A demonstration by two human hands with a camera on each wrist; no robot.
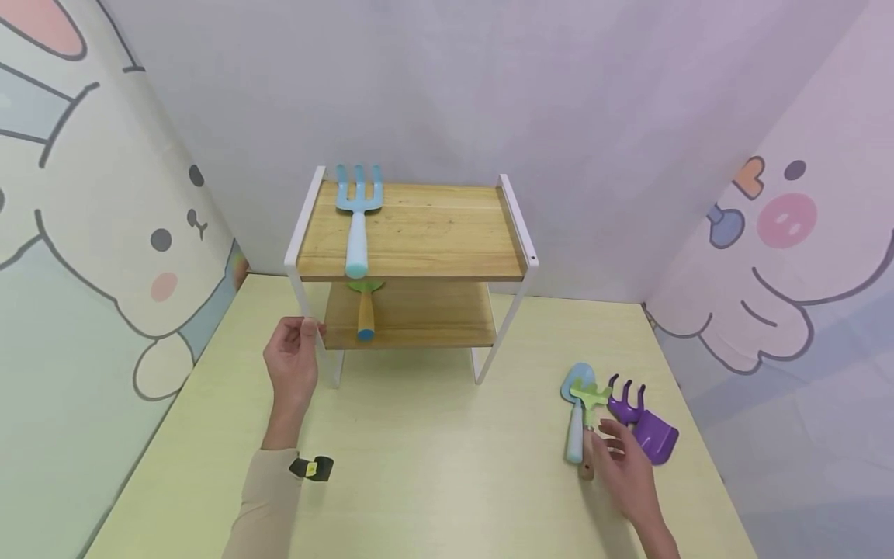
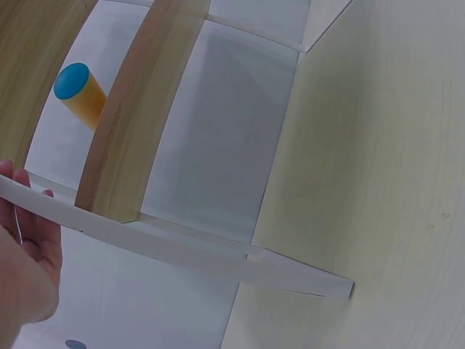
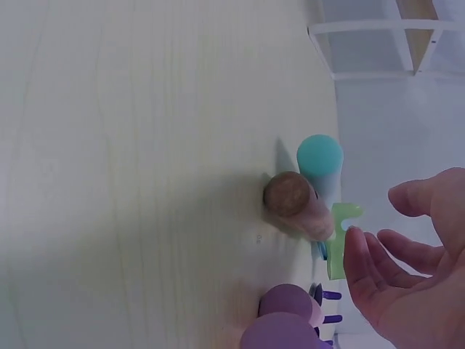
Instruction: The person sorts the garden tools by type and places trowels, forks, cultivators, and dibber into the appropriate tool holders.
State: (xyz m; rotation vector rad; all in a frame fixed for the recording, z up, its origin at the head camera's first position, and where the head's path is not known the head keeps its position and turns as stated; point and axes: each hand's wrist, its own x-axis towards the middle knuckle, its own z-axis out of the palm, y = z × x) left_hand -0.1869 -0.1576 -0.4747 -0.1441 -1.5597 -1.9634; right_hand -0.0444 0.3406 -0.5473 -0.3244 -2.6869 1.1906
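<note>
My left hand [image 1: 291,361] holds the white left front post [image 2: 167,243] of a two-tier wooden rack [image 1: 447,233], fingers bent around it. Over at the right, my right hand [image 1: 624,470] hovers by the brown handle [image 3: 287,195] of a small green garden rake [image 1: 589,394], thumb and fingers apart, nothing between them. Beside that rake lies a light-blue trowel [image 1: 576,427]. A purple hand fork [image 1: 625,404] and a purple shovel [image 1: 655,436] lie on its other side; their handles are hidden by my hand in the head view.
A light-blue garden fork [image 1: 358,221] lies on the rack's top shelf, at the left. Below it, on the lower shelf, is a green-headed tool with an orange handle [image 1: 366,310]. The pale table [image 1: 419,466] is bounded by cloth walls with cartoon animals.
</note>
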